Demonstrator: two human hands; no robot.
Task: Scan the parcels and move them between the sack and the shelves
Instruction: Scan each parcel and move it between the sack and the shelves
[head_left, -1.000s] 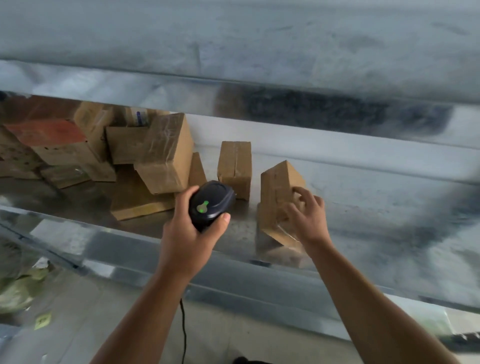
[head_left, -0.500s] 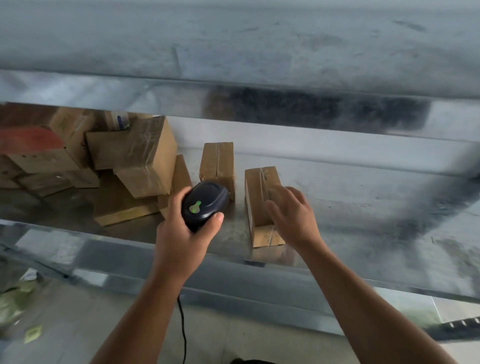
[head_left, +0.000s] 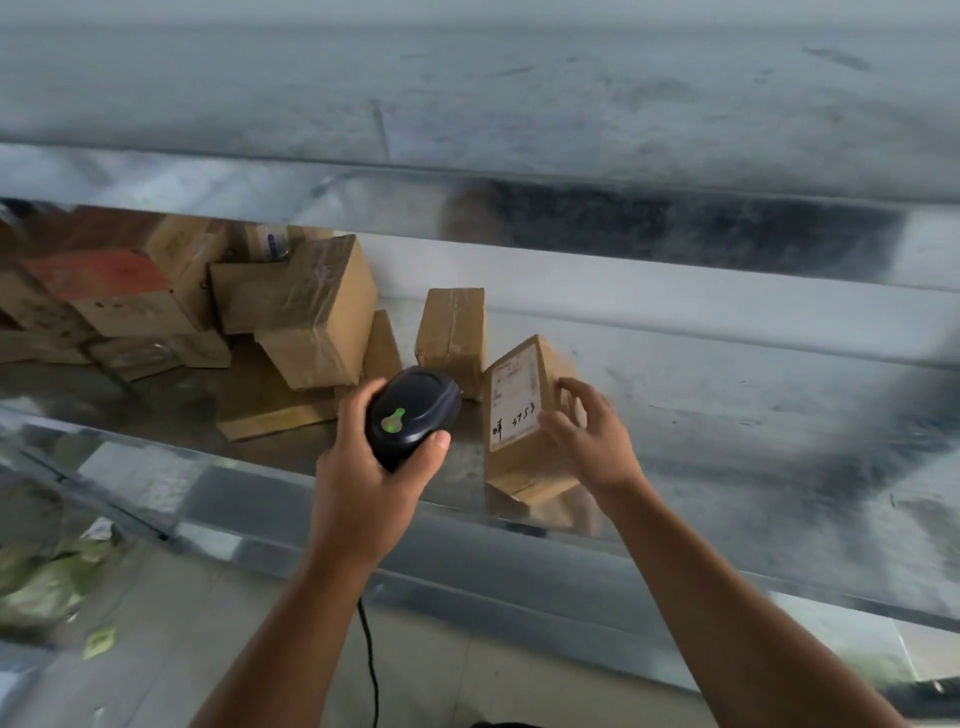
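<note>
Step in hand: I judge this to be the scan of one parcel (head_left: 519, 415) on the shelf (head_left: 727, 426), with its white label (head_left: 514, 384) turned up toward me.
Where the parcel is: at the shelf's front edge, tilted on a lower edge. It stands just right of the scanner (head_left: 413, 410) and in front of an upright parcel (head_left: 452, 335).
Left hand: my left hand (head_left: 374, 467) is wrapped round the scanner from below, thumb along its right side, green mark facing up. Its cable (head_left: 369, 654) hangs down past my forearm.
Right hand: my right hand (head_left: 592, 441) has its fingers spread and only lightly bent. The tips rest against the parcel's right edge and the thumb sits near the label's lower corner. It props rather than clasps, though blur softens the fingers.
Arm pose: both forearms reach up and forward from below the shelf lip, wrists roughly level, the scanner's nose pointing away from me.
Doing it well: I should hold the parcel still at this tilt and keep my fingertips off the printed part. Then I turn the scanner's nose right, onto the label, since it seems to aim past the label now.
Risk: a propped parcel this close to the lip could slide off if I ease my fingers.
Other stock: a loose heap of cardboard boxes (head_left: 311, 312) sits further left on the same shelf.
</note>
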